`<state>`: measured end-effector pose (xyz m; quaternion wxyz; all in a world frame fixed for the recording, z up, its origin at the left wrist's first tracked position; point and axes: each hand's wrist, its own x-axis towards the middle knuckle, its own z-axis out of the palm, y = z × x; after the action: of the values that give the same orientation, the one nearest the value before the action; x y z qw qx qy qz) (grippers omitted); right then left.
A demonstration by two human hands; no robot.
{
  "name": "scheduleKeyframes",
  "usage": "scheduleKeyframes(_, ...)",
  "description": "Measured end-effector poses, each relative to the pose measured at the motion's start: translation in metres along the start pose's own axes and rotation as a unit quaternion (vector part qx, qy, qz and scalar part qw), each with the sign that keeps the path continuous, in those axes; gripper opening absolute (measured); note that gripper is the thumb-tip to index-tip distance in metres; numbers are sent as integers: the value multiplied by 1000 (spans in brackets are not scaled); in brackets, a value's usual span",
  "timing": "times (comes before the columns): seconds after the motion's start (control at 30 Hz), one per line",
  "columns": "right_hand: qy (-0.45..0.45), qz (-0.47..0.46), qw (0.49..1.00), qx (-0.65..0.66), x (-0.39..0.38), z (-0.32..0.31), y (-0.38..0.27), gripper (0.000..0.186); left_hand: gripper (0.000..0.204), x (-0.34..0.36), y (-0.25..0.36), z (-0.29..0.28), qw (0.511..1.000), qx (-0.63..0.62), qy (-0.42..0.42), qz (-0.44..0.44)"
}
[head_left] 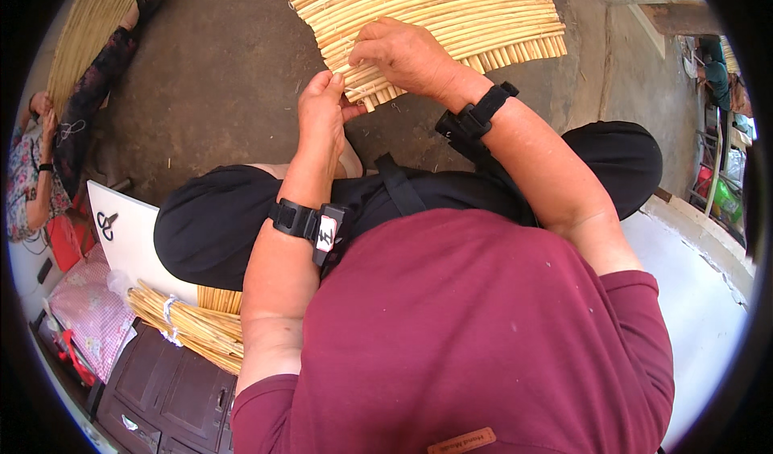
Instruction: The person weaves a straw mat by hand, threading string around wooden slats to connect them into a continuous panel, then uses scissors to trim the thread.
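A mat of pale yellow reed stalks (451,11), tied side by side, stretches away from my knees at the top of the view. My left hand (320,112) is closed on its near left corner, thumb on top and fingers partly hidden below. Just above that corner, my right hand (409,58) is bent over the stalks with its fingertips drawn together in a pinch. Whatever is between those tips is too small to make out. Bits of thin pale string show along the mat's left side.
On a white board (149,237) to my left lie dark scissors (106,224). A tied bundle of reeds (189,325) rests beside my left arm, above a dark brown cabinet (173,390). Another person (40,164) sits far left, holding a second reed mat (88,39).
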<state>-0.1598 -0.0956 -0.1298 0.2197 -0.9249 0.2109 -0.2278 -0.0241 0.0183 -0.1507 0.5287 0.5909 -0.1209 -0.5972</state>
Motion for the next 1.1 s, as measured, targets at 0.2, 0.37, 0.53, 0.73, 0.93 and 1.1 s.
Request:
scheduleKeyframes(0.2,-22,6,1000,-19,8,4,-3,9,27,-5,4,11,995,-91,33,-6)
scheduleKeyframes(0.37,9,-13,999,-30,7,13,0,9,26,6,-9,9,995,-101,8,4)
scheduleKeyframes(0.53,36,-33,999,-22,10,15,-3,11,25,9,-10,6,995,-101,9,1)
scheduleKeyframes(0.73,24,-40,999,20,21,20,-5,12,23,16,-1,0,999,-47,-4,-2)
scheduleKeyframes(0.93,218,-125,967,44,87,-15,-37,9,23,17,5,-3,1000,-14,-2,-23)
scheduleKeyframes(1.1,24,331,800,500,95,-63,-62,15,27,17,5,1,997,-75,-6,-15)
